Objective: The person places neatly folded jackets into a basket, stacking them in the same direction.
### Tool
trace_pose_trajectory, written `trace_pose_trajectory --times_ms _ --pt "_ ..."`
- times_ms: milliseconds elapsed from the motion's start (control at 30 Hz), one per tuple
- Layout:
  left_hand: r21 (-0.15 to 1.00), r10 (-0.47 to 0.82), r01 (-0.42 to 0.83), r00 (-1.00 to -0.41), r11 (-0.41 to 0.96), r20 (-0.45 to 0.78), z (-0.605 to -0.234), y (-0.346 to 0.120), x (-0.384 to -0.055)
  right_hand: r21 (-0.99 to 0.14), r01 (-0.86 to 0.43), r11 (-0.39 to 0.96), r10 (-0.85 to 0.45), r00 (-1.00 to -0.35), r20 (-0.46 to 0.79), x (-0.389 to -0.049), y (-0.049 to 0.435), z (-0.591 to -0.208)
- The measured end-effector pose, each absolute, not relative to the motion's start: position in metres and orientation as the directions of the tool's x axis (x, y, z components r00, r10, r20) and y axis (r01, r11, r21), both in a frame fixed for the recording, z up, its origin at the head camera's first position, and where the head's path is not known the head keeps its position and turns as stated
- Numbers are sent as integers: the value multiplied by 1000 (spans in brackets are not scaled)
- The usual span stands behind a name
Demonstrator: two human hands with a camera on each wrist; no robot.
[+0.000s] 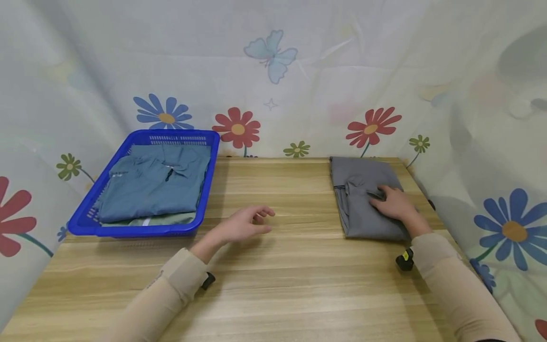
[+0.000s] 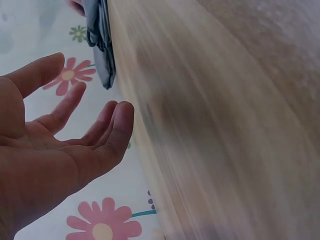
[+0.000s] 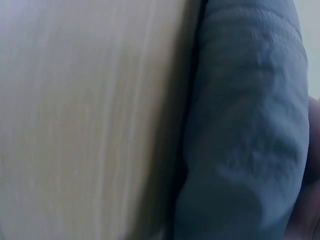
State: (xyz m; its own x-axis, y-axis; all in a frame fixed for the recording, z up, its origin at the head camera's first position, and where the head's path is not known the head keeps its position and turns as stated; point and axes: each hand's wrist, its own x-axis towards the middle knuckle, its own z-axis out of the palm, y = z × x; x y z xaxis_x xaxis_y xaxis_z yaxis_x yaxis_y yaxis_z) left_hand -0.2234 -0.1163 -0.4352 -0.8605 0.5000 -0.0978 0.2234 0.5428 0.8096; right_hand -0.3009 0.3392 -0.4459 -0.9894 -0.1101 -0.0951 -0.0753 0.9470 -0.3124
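Observation:
A folded grey garment lies at the table's right side, several layers thick, with a creased fold along its left part. My right hand rests on top of it, thumb and fingers spread apart over the cloth. In the right wrist view the garment's rounded edge fills the right half, and only a dim part of the hand shows beyond it. My left hand hovers over the middle of the table, palm turned inward. Its fingers are loosely bent around nothing.
A blue plastic basket stands at the left, holding a folded blue-green shirt over a paler green cloth. The wood-grain table reaches back to a flower-printed curtain, which also hangs along both sides.

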Motion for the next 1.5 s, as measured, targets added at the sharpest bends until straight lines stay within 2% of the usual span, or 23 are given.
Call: trace_pose_trajectory --times_ms 267,767,1167,1500 --pt "824 473 184 -874 536 -112 -439 -114 -231 -330 -114 937 -149 -985 -83 -298 315 -439" --pt "877 397 54 -903 478 -161 -445 -108 -248 -370 -264 891 -297 -954 -36 -284 272 -434" --pt "892 338 31 -931 451 -139 -447 -105 -255 -428 -295 854 -341 -939 -33 -280 247 -434" --pt "892 337 41 -933 450 -127 -448 -101 -259 -492 -316 811 -386 -922 -44 -276 228 -432"
